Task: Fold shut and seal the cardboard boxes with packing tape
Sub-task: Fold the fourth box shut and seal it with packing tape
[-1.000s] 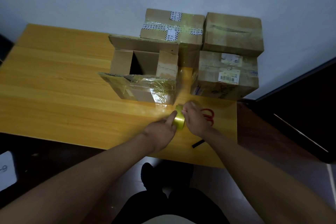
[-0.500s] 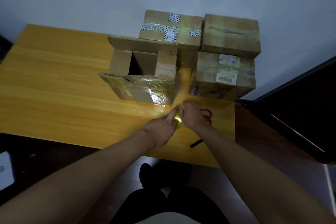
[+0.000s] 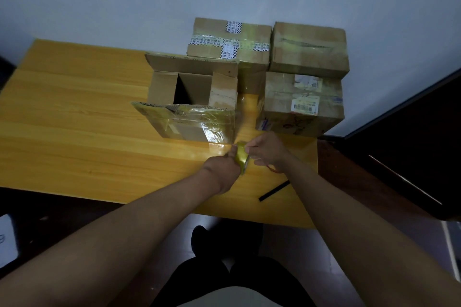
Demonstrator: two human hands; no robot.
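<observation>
A: Start at the left. What is there?

B: Bare wooden table (image 3: 74, 112), same as a second ago. Next comes the open box (image 3: 192, 99), its flaps up and the near flap wrapped in shiny tape. It has not moved.

A: And the hands?

B: Both meet just in front of that box's near right corner. The left hand (image 3: 222, 167) is curled round the yellow tape roll (image 3: 242, 157), gripping it from the left side, with the thumb on top. The right hand (image 3: 265, 148) touches the roll from the right; its fingers are bent at the roll's edge, but I cannot tell whether they pinch the tape end or only pick at it.

A: What has changed?

B: Little. Since a second ago the hands and roll have edged nearer the box corner, and the roll now shows more of its broad yellow band.

A: Further right?

B: Red scissors (image 3: 272, 168) lie mostly hidden under the right hand, as before. A black strip (image 3: 274, 190) lies near the table's front edge. Behind, three closed boxes (image 3: 304, 102) stand stacked against the wall, unchanged.
</observation>
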